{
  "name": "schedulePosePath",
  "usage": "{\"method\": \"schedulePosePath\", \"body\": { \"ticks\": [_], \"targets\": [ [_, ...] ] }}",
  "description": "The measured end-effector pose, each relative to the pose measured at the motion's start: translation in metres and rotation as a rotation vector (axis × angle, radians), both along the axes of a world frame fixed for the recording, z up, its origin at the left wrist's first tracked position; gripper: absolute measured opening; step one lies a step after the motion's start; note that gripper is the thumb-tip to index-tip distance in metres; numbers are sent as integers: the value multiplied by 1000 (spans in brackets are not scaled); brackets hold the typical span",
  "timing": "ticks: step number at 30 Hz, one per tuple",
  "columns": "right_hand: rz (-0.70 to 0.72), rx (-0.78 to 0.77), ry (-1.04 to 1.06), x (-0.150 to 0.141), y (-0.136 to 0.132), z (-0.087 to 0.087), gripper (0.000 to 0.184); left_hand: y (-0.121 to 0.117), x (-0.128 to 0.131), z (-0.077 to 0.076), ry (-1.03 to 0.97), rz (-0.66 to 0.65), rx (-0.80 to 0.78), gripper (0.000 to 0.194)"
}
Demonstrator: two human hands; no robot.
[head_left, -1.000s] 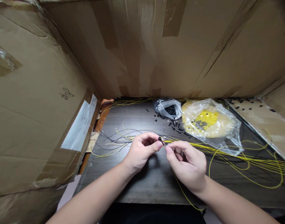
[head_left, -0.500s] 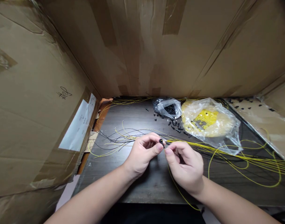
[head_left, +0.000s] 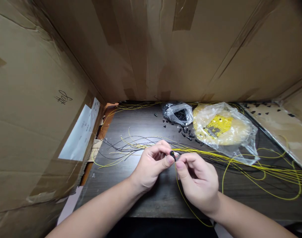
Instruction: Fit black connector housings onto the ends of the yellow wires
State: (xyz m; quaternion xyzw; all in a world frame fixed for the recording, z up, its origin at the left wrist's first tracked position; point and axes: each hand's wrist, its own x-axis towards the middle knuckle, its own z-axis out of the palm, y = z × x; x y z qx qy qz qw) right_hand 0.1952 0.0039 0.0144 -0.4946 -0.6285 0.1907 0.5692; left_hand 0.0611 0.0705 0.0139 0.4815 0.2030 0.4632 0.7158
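Note:
My left hand pinches a small black plastic part with a round open end between thumb and forefinger. A thin yellow wire hangs from the underside of that part and curves down past the table's front edge. Close beside it on the right is my right hand, its thumb and fingertips closed together near the wire. What those fingertips hold, if anything, is hidden. Behind both hands a loose bundle of yellow and black wires runs across the table.
A clear bag of small black parts lies at the back, with several black pieces scattered before it. A larger bag of yellow parts sits to its right. Cardboard walls enclose the dark table.
The right fingertips have drawn slightly away from the black part, and more of the yellow wire shows beneath it. The left hand keeps its pinch; the view has shifted slightly.

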Motion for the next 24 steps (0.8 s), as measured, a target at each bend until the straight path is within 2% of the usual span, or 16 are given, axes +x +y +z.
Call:
{"method": "schedulePosePath", "body": {
  "ticks": [8,17,24],
  "targets": [
    [-61,40,-58,-2,1,0,8,-1,1,-2,-26,-49,-46,14],
    [0,107,-64,0,2,4,11,-3,1,5,-98,-109,-175,18],
    [-62,115,-101,-1,2,6,8,-3,1,4,-101,-130,-183,16]
  ]
}}
